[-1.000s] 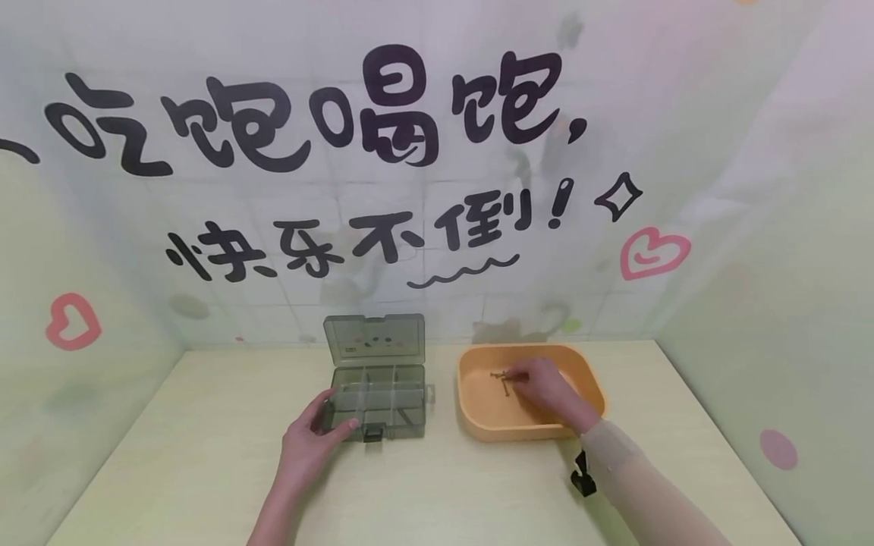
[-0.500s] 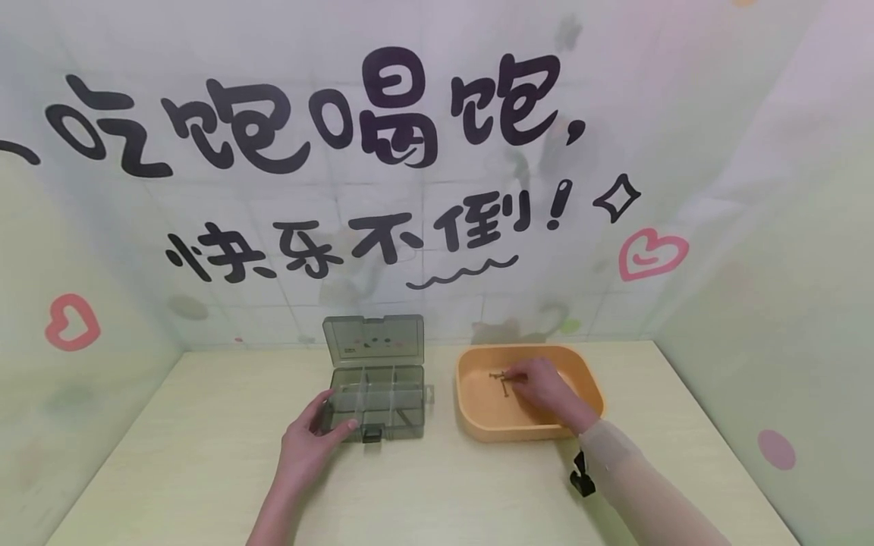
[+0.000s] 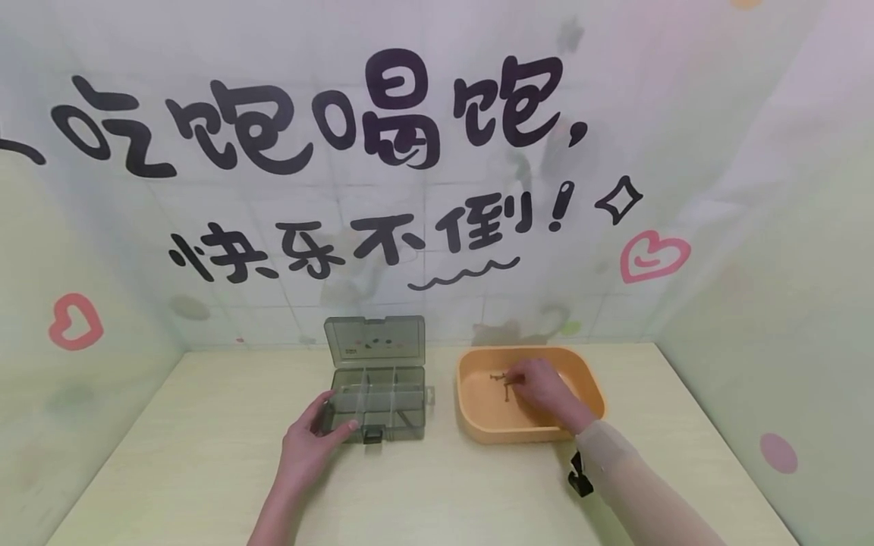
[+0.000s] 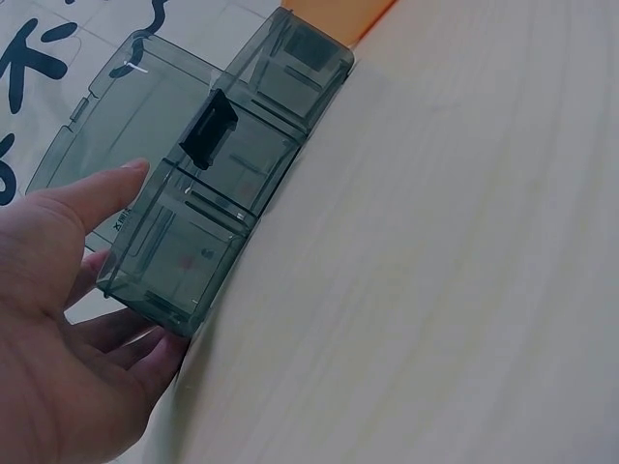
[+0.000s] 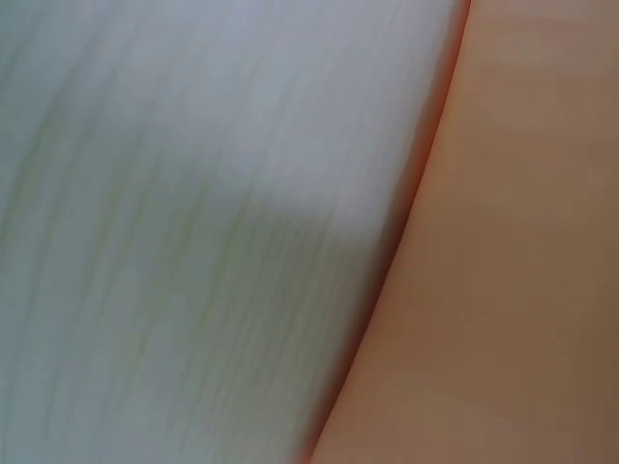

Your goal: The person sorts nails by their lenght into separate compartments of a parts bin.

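Note:
In the head view, a grey see-through compartment box (image 3: 378, 402) stands on the table with its lid (image 3: 375, 343) raised. My left hand (image 3: 310, 440) grips the box's left end, thumb at the front edge and fingers round the side, as the left wrist view also shows. A dark thin piece (image 3: 404, 417) shows at the front right compartment. To the right, my right hand (image 3: 542, 385) reaches into an orange tray (image 3: 478, 425). Its thumb and fingertips pinch at a few small screws (image 3: 507, 392) on the tray floor; the fingers partly cover them.
A pale wood-grain table (image 3: 437, 493) carries both containers. Behind it rises a printed wall sheet (image 3: 423, 288), close to the box lid. A black clip-like item (image 3: 580, 478) hangs by the right sleeve (image 3: 635, 478). The tray's wall (image 5: 484, 290) fills the right wrist view's right side.
Both hands keep nearly the same places. One screw under the right fingertips has shifted slightly. The box and tray have not moved on the table.

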{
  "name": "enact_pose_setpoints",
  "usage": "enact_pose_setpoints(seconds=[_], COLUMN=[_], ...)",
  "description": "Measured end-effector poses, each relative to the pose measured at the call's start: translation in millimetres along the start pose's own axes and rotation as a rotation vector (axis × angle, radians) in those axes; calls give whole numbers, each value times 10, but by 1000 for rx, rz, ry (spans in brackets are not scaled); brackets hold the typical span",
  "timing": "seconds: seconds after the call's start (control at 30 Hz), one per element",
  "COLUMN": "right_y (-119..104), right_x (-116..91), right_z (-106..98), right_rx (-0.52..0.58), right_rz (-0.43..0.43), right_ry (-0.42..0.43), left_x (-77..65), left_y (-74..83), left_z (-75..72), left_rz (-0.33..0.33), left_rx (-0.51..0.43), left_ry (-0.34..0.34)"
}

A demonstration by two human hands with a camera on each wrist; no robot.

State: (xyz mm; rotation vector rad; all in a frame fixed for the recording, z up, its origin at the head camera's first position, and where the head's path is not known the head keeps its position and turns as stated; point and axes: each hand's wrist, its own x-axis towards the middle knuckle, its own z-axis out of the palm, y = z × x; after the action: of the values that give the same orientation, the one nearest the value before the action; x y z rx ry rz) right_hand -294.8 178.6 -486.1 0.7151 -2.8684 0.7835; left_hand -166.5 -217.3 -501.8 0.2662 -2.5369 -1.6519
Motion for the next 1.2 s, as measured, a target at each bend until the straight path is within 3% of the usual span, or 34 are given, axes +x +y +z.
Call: enact_pose_setpoints(seconds=[0.37,0.67,0.93,1.2], right_y=[21,57,40,10], right_x=[-4,-15,-21,-4], right_z=[-11,-22,-11,-6], right_rx=[17,-38,-32,-10], right_rz=[-1,-102,-36,21], right_ry=[-40,-42,-77,-41], left_x=[0,-5,-4,-2], left_y=[5,11,3,3], left_z=[5,7,6,7], left_rz=[-2,2,2,2], left_rx=[0,3,-5,-2], left_ry=[0,1,-1,6])
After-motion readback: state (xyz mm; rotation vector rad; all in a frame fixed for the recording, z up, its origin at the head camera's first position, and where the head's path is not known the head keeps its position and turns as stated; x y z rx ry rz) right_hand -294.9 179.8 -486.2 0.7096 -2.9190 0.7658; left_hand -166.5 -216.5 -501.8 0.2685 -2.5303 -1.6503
